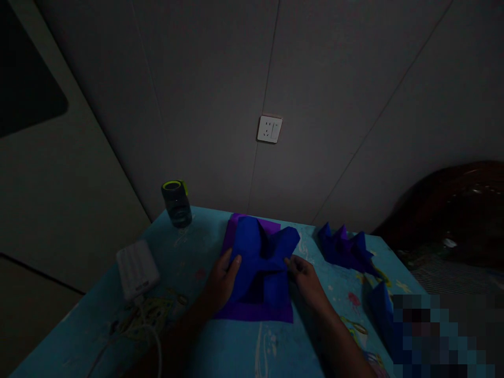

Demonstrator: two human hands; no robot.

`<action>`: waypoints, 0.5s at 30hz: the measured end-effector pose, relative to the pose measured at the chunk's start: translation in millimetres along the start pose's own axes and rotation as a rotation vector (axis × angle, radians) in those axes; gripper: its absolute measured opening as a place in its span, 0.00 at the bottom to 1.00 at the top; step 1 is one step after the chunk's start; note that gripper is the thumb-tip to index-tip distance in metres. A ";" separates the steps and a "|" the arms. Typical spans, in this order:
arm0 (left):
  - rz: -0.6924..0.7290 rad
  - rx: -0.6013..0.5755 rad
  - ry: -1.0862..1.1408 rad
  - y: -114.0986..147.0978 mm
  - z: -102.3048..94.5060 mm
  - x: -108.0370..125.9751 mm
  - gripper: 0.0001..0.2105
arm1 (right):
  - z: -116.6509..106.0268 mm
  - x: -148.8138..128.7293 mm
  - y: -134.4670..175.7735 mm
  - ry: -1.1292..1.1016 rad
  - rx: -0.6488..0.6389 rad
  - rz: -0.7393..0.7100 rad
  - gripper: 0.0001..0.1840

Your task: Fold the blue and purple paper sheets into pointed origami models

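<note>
A blue folded paper piece point(252, 257) with several flaps is held up between my two hands, over the middle of the table. My left hand point(224, 281) grips its left edge, thumb on the near face. On the other side, my right hand point(305, 275) pinches the right edge with thumb and fingers. Under the folded paper lies a purple sheet of paper point(260, 313), partly covered by it. The room is dim, so finer creases are hard to make out.
A blue and purple folded paper shape point(344, 249) stands at the back right; another blue folded paper point(380, 304) is nearer. At left are a water bottle point(177, 203) and a white power bank point(137, 269) with a cable point(157, 336). A wall socket point(270, 129) is behind the table point(232, 349).
</note>
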State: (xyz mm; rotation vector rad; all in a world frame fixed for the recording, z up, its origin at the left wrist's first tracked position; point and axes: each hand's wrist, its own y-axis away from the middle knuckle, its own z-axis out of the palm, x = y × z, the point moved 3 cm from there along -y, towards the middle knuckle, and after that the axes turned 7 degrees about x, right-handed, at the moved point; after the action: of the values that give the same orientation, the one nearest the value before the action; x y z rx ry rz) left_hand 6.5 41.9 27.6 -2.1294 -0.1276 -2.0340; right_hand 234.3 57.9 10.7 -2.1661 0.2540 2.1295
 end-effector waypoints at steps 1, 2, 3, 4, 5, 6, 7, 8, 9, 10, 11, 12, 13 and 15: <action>0.003 0.015 -0.020 -1.0 -1.3 1.1 0.19 | -1.5 -2.2 0.1 -0.010 -0.008 0.006 0.21; 0.003 0.024 -0.034 -1.6 -1.8 1.8 0.19 | -2.5 -4.5 0.5 -0.019 -0.015 0.010 0.21; 0.002 0.024 -0.037 -1.9 -1.5 2.2 0.18 | -2.9 -6.4 1.1 -0.027 -0.019 0.015 0.21; 0.003 0.022 -0.031 -1.8 -0.7 2.6 0.18 | -2.8 -8.1 1.8 -0.032 -0.018 0.015 0.22; 0.002 0.022 -0.020 -1.6 0.5 2.8 0.18 | -2.5 -9.4 2.3 -0.039 -0.015 0.012 0.22; -0.001 0.024 -0.008 -1.2 1.8 2.8 0.18 | -1.8 -10.3 2.8 -0.048 -0.014 0.007 0.22; -0.004 0.027 0.006 -0.9 3.0 2.8 0.18 | -1.0 -11.0 3.1 -0.058 -0.014 0.000 0.23; -0.008 0.025 0.021 -0.6 4.3 2.7 0.18 | -0.3 -11.5 3.2 -0.067 -0.012 -0.009 0.23; -0.016 0.020 0.034 -0.6 5.2 2.5 0.19 | 0.1 -11.8 3.2 -0.074 -0.009 -0.021 0.24; -0.024 0.019 0.042 -0.7 5.6 2.3 0.19 | 0.1 -12.3 3.1 -0.080 -0.004 -0.035 0.24; -0.030 0.021 0.044 -1.2 5.3 2.1 0.20 | -0.2 -12.8 2.9 -0.081 0.000 -0.051 0.25; -0.034 0.031 0.043 -2.0 4.1 1.9 0.21 | -0.9 -13.5 2.6 -0.080 0.007 -0.064 0.25; -0.039 0.050 0.040 -3.1 2.1 1.7 0.22 | -1.9 -14.3 2.1 -0.080 0.012 -0.074 0.25; -0.056 0.100 0.041 -5.8 -3.7 1.3 0.22 | -4.4 -16.5 0.9 -0.087 0.001 -0.077 0.24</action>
State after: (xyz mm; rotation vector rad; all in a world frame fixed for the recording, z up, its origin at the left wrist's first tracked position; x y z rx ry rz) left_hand 1.8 46.8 29.4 -2.0448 -0.2793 -2.0548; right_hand 238.2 57.1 27.4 -2.0410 0.1616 2.1740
